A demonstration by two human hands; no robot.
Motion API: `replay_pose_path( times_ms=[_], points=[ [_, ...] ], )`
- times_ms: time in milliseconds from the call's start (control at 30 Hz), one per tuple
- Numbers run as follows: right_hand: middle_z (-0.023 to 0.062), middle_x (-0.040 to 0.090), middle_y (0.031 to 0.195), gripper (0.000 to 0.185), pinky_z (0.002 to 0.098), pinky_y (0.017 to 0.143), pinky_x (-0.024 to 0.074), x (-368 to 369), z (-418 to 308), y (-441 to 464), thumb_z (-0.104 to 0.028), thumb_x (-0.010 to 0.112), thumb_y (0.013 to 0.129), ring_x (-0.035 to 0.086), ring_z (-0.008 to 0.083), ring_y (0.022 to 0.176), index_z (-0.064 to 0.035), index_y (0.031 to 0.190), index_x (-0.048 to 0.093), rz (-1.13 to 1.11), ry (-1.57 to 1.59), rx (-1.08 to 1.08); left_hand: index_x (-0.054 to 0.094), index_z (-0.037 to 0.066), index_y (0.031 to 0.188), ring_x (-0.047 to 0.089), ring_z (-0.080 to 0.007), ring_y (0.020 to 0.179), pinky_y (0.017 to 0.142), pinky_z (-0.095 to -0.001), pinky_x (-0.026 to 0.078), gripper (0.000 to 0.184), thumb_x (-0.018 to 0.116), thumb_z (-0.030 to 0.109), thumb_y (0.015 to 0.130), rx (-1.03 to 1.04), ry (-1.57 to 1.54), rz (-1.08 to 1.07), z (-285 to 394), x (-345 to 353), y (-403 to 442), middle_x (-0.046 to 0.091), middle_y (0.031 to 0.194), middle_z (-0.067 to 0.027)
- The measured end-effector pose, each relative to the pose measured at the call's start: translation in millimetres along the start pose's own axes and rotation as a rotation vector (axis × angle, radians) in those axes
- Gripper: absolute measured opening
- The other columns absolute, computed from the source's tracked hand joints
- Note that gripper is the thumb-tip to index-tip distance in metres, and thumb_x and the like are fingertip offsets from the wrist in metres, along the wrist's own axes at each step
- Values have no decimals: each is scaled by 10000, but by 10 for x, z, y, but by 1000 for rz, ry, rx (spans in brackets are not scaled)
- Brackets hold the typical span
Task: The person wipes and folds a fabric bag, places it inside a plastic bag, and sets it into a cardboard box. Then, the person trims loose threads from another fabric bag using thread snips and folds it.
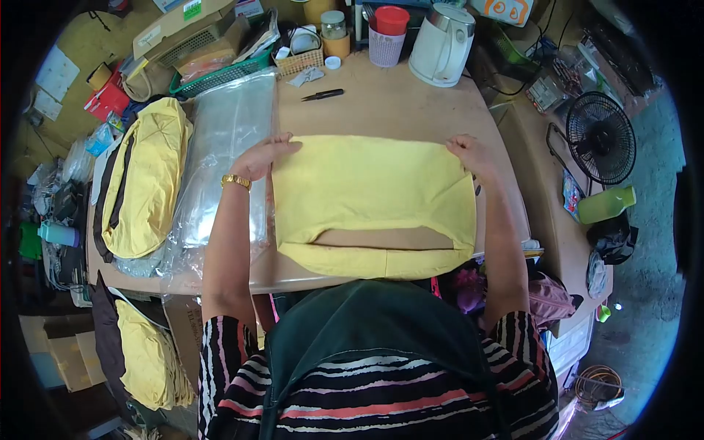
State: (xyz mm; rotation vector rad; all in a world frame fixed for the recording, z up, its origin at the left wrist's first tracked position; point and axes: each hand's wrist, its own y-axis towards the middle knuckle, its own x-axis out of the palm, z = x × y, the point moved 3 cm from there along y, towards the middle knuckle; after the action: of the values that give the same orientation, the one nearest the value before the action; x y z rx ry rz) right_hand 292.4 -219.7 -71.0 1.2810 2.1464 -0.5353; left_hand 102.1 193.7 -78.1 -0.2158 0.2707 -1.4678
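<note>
A yellow cloth piece (370, 180), shaped like a bag with a wide strap, lies flat on the table in front of me. Its long curved opening, near my body, shows the brown tabletop through it. My left hand (262, 155) pinches the far left corner of the cloth, and a gold watch sits on that wrist. At the far right corner, my right hand (472, 157) grips the cloth between thumb and fingers. Between the two hands the fabric is spread out, with light creases toward the right side.
Clear plastic sheets (226, 161) lie left of the cloth, beside a pile of folded yellow cloth (150, 176). Small black snips (323, 94) rest beyond it. A white kettle (443, 45), a cup (386, 48) and baskets line the back. At right stands a black fan (601, 137).
</note>
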Motion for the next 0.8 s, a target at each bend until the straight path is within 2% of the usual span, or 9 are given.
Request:
replay_pose_path(
  times_ms=[67,233,367,400,467,567,600,667,800],
  points=[
    [40,539,653,287,314,598,403,-18,-187,-64,-298,664,862,509,129,630,-21,798,628,-178,45,72,670,71,924,592,-60,797,710,-246,490,258,679,327,895,-115,-214,-34,175,197,-220,666,905,25],
    [5,554,630,249,281,593,408,-54,-318,55,-265,693,834,503,93,616,-23,796,652,-646,54,155,693,46,967,610,-50,847,719,-217,487,261,700,294,884,-78,-52,-19,292,135,-197,686,929,-3],
    [19,626,677,166,258,617,434,-851,-1516,-134,-165,726,774,536,66,658,-8,817,693,-60,-175,-334,720,54,902,600,-47,796,718,-226,482,207,725,256,858,234,30,110,1066,-5,-425,695,900,-16],
    [-35,604,713,96,221,636,426,-1062,-1720,-143,-108,694,800,527,38,690,-22,769,666,58,-158,-521,719,50,885,589,-46,773,718,-225,479,178,732,223,847,341,49,152,1380,-1,-593,685,875,-7],
    [-13,595,810,35,224,685,439,-1340,-2204,-436,-21,648,799,540,53,759,-18,833,640,232,119,-613,707,38,850,574,-49,751,722,-224,474,126,744,155,823,642,160,250,1919,21,-929,662,832,1],
    [14,571,841,106,256,707,450,-1681,-2461,-762,45,637,759,541,97,779,-3,848,606,334,-112,-825,670,26,794,573,-68,762,729,-236,475,103,752,88,793,931,430,460,2248,143,-1422,644,819,-10],
    [21,563,842,117,257,707,449,-1696,-2455,-885,54,642,748,542,113,778,-4,840,600,387,-308,-922,644,22,757,576,-82,773,732,-249,477,119,756,57,776,1009,612,612,2234,204,-1594,640,824,-21],
    [68,529,733,116,291,691,441,-1455,-2253,-1045,84,606,708,544,194,729,-16,754,569,329,-280,-962,587,43,703,597,-139,771,727,-293,488,185,771,24,713,1171,663,579,1829,176,-1616,635,822,-49],
    [83,563,734,139,378,639,447,-741,-1459,-1276,56,627,689,578,281,725,-79,708,599,224,-405,-934,572,52,820,627,-261,764,824,-378,471,230,733,-12,669,989,847,509,851,644,-1772,629,761,-75]
  ],
)
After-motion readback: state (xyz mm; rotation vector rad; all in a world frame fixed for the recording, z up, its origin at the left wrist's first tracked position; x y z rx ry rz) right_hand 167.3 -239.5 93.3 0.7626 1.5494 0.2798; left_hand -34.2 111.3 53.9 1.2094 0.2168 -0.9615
